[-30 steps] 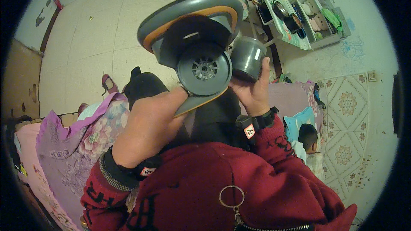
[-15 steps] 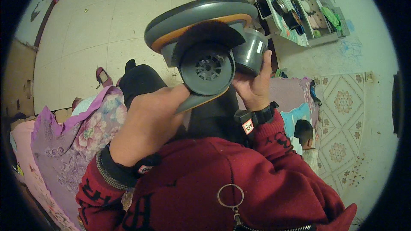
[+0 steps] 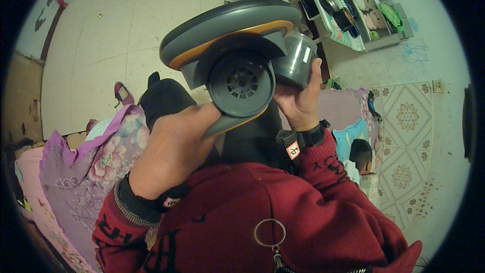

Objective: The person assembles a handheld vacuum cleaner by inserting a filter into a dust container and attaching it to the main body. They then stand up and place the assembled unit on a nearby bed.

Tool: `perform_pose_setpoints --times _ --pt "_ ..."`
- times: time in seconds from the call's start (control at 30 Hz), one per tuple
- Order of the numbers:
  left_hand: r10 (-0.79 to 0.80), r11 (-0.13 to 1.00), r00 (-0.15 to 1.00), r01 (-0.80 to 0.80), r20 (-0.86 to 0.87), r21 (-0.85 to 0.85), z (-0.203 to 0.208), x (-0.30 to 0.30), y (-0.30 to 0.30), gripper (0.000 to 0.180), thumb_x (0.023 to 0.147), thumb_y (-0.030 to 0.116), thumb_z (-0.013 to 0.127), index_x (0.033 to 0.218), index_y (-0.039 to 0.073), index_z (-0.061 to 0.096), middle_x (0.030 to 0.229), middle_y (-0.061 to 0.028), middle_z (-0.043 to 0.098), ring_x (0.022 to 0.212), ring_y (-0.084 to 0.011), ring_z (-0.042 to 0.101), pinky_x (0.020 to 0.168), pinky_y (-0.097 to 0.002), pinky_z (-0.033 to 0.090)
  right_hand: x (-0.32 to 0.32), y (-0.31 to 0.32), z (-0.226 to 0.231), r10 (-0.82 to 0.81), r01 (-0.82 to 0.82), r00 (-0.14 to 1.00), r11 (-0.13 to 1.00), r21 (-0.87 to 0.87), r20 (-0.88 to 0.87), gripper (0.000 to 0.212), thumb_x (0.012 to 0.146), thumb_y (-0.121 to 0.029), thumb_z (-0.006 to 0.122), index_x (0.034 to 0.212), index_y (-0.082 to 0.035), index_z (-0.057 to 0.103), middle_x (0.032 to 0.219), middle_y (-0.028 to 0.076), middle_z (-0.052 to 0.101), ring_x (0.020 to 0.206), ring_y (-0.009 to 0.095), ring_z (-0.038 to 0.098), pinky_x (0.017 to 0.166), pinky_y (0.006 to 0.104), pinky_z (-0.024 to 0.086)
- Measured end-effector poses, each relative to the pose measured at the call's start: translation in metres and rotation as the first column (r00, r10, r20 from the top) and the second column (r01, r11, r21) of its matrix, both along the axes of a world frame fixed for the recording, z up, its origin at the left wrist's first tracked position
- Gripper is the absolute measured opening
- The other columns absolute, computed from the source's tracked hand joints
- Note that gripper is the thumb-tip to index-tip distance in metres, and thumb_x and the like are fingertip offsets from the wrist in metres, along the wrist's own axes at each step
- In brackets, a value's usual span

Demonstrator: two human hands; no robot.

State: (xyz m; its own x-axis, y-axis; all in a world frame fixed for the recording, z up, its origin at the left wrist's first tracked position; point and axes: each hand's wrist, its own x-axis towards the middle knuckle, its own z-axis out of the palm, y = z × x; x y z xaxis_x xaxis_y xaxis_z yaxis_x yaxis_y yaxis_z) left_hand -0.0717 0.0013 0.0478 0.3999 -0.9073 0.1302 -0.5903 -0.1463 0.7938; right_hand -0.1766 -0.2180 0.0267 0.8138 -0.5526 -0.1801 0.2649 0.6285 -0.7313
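Note:
My left hand [image 3: 174, 144] is closed around the lower part of a grey handheld appliance [image 3: 222, 28] with an orange band, held up in front of me. Its wide rounded head is at the top. Below that, a round black socket [image 3: 241, 83] with a slotted hub faces me. My right hand [image 3: 302, 98] grips a dark see-through cup [image 3: 295, 60], thumb along its right side. The cup is just right of the socket, partly behind the appliance; whether the two touch I cannot tell. The appliance's exact kind is unclear.
My legs [image 3: 169, 101] are beneath the appliance. A flowered purple cover [image 3: 108, 167] lies at left, near a dark red shoe [image 3: 123, 94]. To the right, a person [image 3: 361, 154] is beside a blue pillow [image 3: 351, 134]. A cluttered shelf unit [image 3: 376, 45] stands at far right.
The appliance has shifted slightly left and tilted a little, with its socket turned a bit more toward me. Both hands keep their holds.

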Motion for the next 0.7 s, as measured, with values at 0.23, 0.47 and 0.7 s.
perform_pose_setpoints --times 0.23,0.47,0.7 --pt "0.023 1.0 0.994 -0.022 -0.106 0.002 0.002 0.001 -0.001 0.028 0.074 0.005 0.062 0.1 0.006 0.052 0.082 -0.0204 0.058 0.079 -0.0387 0.057 0.064 -0.0412 0.046 -0.002 -0.004 0.0 0.043 -0.042 0.999 0.999 -0.005 0.024 0.069 0.085 -0.062 0.043 0.128 -0.007 0.041 0.115 0.013 0.055 0.1 0.029 0.058 0.083 0.0498 0.048" --pt "0.176 0.984 0.954 -0.173 -0.244 0.037 -0.011 0.006 0.017 0.036 0.072 0.006 0.067 0.105 0.0 0.053 0.075 -0.0066 0.058 0.065 -0.0177 0.055 0.061 -0.029 0.046 -0.001 0.009 -0.013 0.205 -0.206 0.978 0.977 -0.048 -0.032 0.073 0.084 -0.056 0.051 0.133 -0.004 0.035 0.124 0.017 0.049 0.115 0.031 0.049 0.096 0.0466 0.04" --pt "0.354 0.934 0.689 -0.22 -0.633 0.283 -0.031 -0.002 0.061 0.03 0.076 0.005 0.064 0.104 0.001 0.052 0.071 -0.0008 0.052 0.052 -0.0055 0.048 0.046 -0.0212 0.039 0.001 0.044 -0.014 0.415 -0.422 0.906 0.876 -0.233 -0.083 0.074 0.075 -0.026 0.07 0.134 -0.002 0.032 0.124 0.009 0.048 0.116 0.018 0.045 0.1 0.0314 0.034"
